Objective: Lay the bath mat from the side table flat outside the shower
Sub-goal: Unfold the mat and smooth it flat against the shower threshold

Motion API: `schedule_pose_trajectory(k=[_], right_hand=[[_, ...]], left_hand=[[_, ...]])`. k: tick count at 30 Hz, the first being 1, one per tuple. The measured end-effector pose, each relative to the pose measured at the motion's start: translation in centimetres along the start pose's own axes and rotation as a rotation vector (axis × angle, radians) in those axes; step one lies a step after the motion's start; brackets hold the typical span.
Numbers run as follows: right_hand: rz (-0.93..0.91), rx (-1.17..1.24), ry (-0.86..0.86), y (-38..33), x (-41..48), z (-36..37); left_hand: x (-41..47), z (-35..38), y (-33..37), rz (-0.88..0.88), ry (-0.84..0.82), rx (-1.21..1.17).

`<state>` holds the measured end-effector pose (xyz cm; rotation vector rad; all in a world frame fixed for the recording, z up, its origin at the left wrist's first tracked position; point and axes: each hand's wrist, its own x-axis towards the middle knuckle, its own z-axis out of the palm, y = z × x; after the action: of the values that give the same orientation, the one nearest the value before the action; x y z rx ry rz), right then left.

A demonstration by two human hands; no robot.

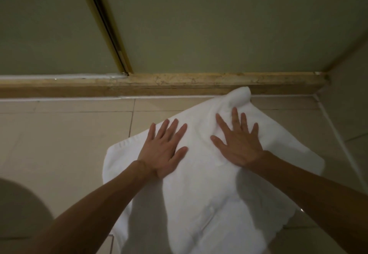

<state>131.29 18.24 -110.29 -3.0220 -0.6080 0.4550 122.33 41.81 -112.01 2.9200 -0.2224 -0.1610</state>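
Bath mat [207, 190] is lying askew on the tiles [69, 134] beneath left hand [165, 150] and right hand [239, 146], both pressing flat with fingers spread. Beyond the right hand its corner is bunching against the shower curb [159, 83]; pushing forward risks deepening that fold.

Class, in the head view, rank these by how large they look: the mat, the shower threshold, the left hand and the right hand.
1. mat
2. threshold, a long thin strip
3. left hand and right hand: they look alike, so I do not rank them.
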Motion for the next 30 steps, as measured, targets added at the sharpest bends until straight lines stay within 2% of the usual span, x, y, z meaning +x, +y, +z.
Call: schedule_pose_trajectory(k=[10,24,28,30], right_hand=[[-0.292,-0.046,0.048,-5.8,1.6,0.8],[-0.723,-0.190,-0.036,-8.7,4.2,-0.7],[-0.848,-0.217,-0.091,-7.9,4.0,-1.3],[-0.887,-0.245,-0.107,-7.4,4.0,-1.7]], left_hand=[[-8.0,0.0,-1.2,-0.282,0.006,-0.064],[-12.8,1.7,4.7,-0.736,0.055,-0.174],[-13.4,2.0,6.8,-0.801,0.096,-0.331],[-13.2,1.4,6.8,-0.780,0.132,-0.355]])
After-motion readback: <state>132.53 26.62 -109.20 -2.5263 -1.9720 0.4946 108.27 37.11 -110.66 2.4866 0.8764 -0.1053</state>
